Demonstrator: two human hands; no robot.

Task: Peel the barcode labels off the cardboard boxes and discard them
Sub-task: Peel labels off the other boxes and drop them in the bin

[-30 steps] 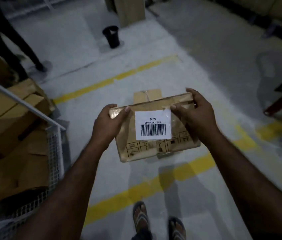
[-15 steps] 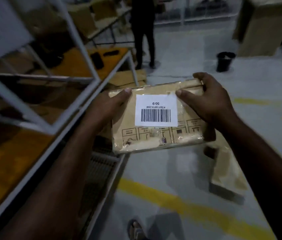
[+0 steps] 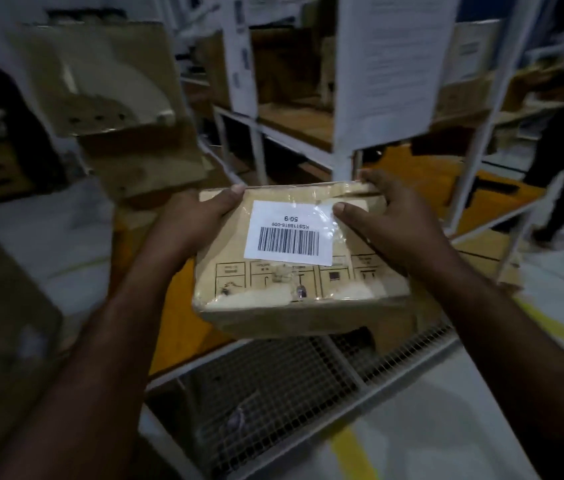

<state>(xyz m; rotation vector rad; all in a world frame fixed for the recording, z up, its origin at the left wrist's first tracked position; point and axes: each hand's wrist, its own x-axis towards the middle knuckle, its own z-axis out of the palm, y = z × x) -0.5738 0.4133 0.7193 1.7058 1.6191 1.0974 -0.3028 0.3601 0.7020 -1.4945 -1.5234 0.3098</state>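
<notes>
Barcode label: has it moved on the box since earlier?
No. The barcode label sits in the same spot on the cardboard box, just above its printed handling symbols.

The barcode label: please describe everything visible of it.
The barcode label is a white paper rectangle with black bars, a code line and "50/9", upside down to the camera. It sticks on the top face of the cardboard box. Its far right corner looks shiny and wrinkled; the thumb of the right hand touches there. The left hand holds only the box.
</notes>
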